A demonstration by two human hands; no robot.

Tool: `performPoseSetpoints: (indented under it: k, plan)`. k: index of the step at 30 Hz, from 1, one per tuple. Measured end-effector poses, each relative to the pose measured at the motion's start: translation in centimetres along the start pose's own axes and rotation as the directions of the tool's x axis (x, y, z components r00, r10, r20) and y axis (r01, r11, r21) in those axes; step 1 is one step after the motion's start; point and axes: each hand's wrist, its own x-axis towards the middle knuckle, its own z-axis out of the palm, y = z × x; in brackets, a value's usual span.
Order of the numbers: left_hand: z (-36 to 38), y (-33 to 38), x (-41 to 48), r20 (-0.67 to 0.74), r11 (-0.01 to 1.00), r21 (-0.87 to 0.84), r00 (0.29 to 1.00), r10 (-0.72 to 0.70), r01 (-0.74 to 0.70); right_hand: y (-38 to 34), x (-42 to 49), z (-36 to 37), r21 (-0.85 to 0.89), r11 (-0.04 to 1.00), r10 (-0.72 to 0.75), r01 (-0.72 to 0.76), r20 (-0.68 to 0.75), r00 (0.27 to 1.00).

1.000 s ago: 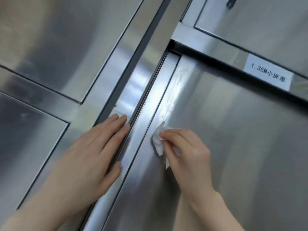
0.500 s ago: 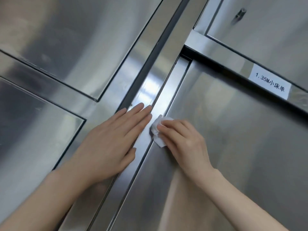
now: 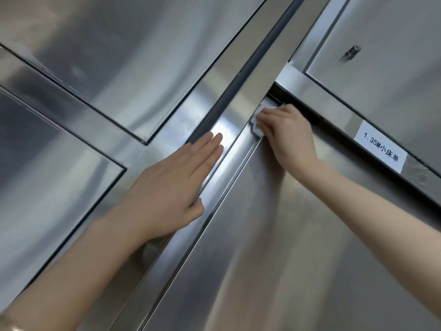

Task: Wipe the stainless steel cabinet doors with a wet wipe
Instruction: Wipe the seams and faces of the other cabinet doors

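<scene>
Grips the wipe (image 3: 255,126) in the right hand (image 3: 287,134), fingers curled over it, and presses it into the top left corner of the lower right door (image 3: 298,247), just under the dark gap below the crossbar (image 3: 329,96). Rests the left hand (image 3: 174,187) flat on the upright frame (image 3: 235,119) just left of that door's edge, fingers straight and together, holding nothing. Has the hands near each other but apart, with the door's edge strip between them. Looks to have no room left upward in that corner. Leaves the bulk of the door down and to the right of the wipe. Finds the door's long side edge running down-left beside the frame, its top edge running right toward the label (image 3: 379,150). Puts the right hand nearest, already on the panel, with the left touching only the frame. Calls, most likely, for a sweep along the top edge or back down the side.
</scene>
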Motion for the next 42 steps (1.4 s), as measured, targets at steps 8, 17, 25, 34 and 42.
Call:
performPoseSetpoints:
  k: [8,17,25,34,42]
  plan:
    - [0.2,0.6,-1.1,-0.016,0.998,-0.052,0.999,-0.031,0.03,-3.6,-1.5,0.9,-0.161,0.985,0.067,-0.06,0.039,0.997]
    - [0.0,0.4,-1.1,0.01,0.997,-0.075,1.0,-0.029,0.03,-2.1,0.4,0.8,-0.191,0.97,0.155,-0.15,0.015,0.988]
    - [-0.1,0.1,-1.3,0.029,0.999,-0.04,1.0,-0.005,0.006,-0.7,-0.3,-0.5,-0.155,0.987,-0.017,0.028,0.074,0.997]
    - [-0.6,-0.3,-5.2,0.079,0.998,0.002,0.995,0.063,-0.063,-11.7,-11.0,2.5,0.156,0.987,-0.001,0.026,-0.158,0.987]
    - [-2.1,-1.6,-9.1,0.25,0.985,0.038,0.956,0.155,-0.17,-13.0,-10.9,1.8,0.232,0.966,0.141,-0.119,-0.082,0.987]
